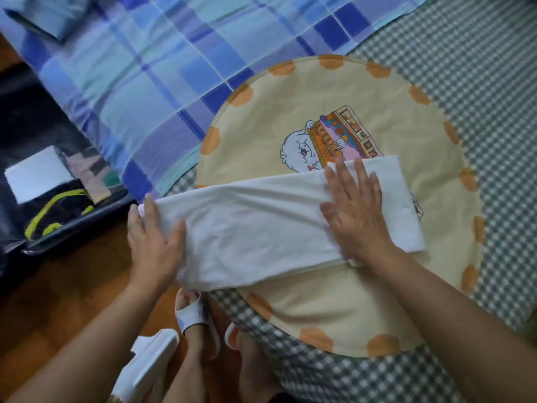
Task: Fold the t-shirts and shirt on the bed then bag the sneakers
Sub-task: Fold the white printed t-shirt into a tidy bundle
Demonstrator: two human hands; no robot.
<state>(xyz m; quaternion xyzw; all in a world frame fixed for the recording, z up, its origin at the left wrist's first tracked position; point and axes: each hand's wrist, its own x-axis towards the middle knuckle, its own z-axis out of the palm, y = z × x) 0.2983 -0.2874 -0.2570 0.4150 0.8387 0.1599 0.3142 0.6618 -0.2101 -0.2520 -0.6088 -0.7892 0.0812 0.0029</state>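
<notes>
Here, right hand (353, 210) presses flat on the white t-shirt (250, 228) (folded long); left hand (151, 239) grips its end.

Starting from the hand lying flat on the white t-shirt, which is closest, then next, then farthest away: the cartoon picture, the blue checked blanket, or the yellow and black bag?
From the right hand on the white t-shirt:
1. Cartoon picture, just above the fingertips on the round yellow cushion.
2. Blue checked blanket, up and to the left.
3. Yellow and black bag, far left, on the floor side.
</notes>
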